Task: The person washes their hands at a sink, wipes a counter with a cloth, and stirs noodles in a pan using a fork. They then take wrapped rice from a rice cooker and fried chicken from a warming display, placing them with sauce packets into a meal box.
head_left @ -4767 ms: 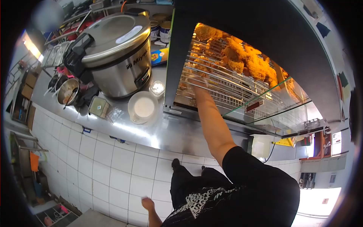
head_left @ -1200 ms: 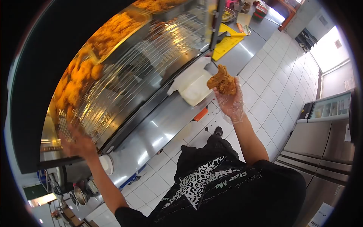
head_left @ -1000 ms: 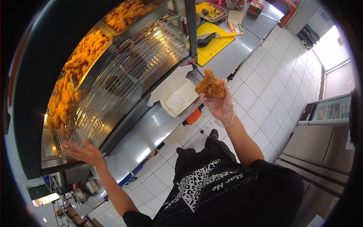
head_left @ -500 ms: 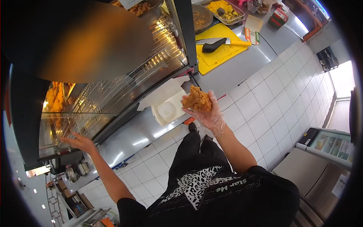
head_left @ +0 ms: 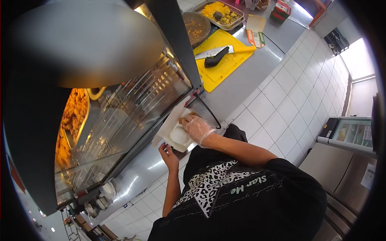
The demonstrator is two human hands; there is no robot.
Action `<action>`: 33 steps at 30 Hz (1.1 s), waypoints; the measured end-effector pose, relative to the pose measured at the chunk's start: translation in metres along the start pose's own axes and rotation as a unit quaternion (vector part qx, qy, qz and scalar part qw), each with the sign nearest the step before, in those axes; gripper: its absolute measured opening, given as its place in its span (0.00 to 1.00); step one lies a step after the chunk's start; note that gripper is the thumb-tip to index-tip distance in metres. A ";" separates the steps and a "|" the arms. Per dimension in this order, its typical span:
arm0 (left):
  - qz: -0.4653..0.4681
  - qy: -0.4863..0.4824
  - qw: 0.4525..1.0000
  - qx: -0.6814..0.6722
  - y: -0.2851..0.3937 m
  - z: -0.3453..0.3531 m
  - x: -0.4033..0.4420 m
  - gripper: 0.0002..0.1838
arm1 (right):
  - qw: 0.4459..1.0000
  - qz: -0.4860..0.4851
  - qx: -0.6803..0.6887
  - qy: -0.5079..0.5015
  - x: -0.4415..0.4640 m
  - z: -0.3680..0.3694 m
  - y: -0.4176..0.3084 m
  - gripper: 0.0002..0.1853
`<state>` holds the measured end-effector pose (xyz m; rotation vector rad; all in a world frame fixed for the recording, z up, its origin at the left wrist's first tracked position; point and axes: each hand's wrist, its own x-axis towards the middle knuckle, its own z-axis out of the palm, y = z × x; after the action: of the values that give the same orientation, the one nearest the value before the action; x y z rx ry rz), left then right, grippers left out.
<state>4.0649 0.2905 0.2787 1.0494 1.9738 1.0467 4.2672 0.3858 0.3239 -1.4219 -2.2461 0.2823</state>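
A white takeaway box stands with its lid folded back on the metal counter beside the glass display case. Inside it sits a round white mound. My right hand, in a clear plastic glove, reaches into the box with its fingers closed over a piece of fried chicken. Most of the chicken is hidden under the glove. At the near corner of the box, my bare left hand pinches the edge with curled fingers.
The glass display case holds wire racks and a tray of fried chicken. On the counter beyond lie a yellow cutting board, a black-handled knife, a round pan and a tray of yellow food. A black cable hangs near the box.
My right hand has lowered the fried chicken from above the counter into the box. My left hand has come from the display case to the box's corner. The view has shifted.
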 end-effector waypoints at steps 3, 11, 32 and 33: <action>0.008 -0.012 1.000 0.027 0.012 0.005 -0.003 0.16 | 0.985 0.119 0.095 -0.082 0.044 -0.119 0.026 0.15; 0.062 0.087 0.971 0.216 0.001 0.032 0.009 0.16 | 0.968 -0.082 -0.182 -0.155 0.153 -0.087 0.266 0.14; -0.111 0.106 0.942 0.298 0.047 0.044 -0.011 0.22 | 0.837 -0.235 -0.093 -0.485 0.067 -0.053 -0.001 0.24; -0.100 0.130 0.942 0.293 0.042 0.041 -0.004 0.22 | 0.828 -0.213 -0.112 -0.506 0.074 -0.052 -0.013 0.22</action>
<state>4.1144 0.3158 0.2971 1.0058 2.6389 0.5059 4.2560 0.4423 0.3944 -0.8656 -3.4730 0.7803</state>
